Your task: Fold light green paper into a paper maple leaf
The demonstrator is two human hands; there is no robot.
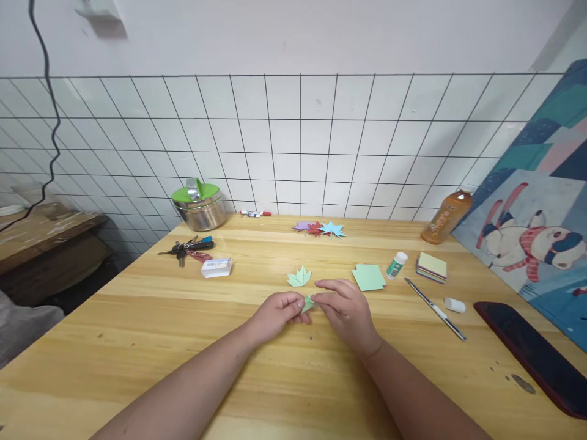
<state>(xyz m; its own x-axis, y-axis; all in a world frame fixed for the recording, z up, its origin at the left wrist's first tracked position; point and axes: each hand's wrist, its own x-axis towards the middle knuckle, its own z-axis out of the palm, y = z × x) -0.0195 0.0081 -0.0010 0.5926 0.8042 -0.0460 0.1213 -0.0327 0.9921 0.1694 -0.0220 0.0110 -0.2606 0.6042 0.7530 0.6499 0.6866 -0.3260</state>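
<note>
Head view: Left hand (279,313) pinches the small green folded piece (307,304) between thumb and fingers, at the near middle of the wooden table (183,360). Right hand (347,310) has its fingertips at the piece's right edge; can't tell if they grip it or only touch.

Risks, as judged: the piece is small and mostly covered by fingers, so a fold could go crooked unseen. Too light a left pinch and it slips when the right fingers push; too hard and the points crumple or the thin paper tears.

The pale green pointed piece (299,277) lies loose just beyond the hands; a forward knuckle could shove or bend it. Green paper sheets (369,277) sit just right and far of the right hand; a sideways swing could scatter them. Further right, the loose white cap (455,305) could roll if bumped, and the slim silver tool (435,309) could nick a reaching hand if its end is sharp; too small to tell.
</note>
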